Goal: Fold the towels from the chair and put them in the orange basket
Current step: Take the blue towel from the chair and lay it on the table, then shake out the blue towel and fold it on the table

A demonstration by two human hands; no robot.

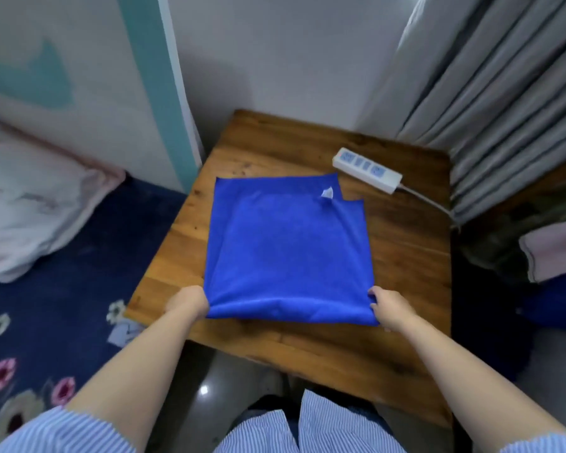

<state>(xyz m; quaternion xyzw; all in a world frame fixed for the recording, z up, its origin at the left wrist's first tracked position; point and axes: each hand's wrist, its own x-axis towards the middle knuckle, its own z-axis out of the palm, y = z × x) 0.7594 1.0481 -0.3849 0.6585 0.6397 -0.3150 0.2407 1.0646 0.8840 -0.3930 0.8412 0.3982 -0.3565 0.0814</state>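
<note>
Blue towel [288, 253]: one, folded double, flat at the centre of the wooden table [402, 243]; roughly square, fold edge toward the person, white tag at the far edge. Left hand [187, 302]: pinches its near-left corner. Right hand [391, 308]: fingers curled on its near-right corner. Power strip [366, 170]: one, beyond the towel's far-right corner.

You are gripping the near corners of a blue towel [288, 250] lying folded on the wooden table [406, 243], left hand [187, 301] and right hand [393, 310] pinching it; a power strip [366, 170] is lying beyond.
</note>
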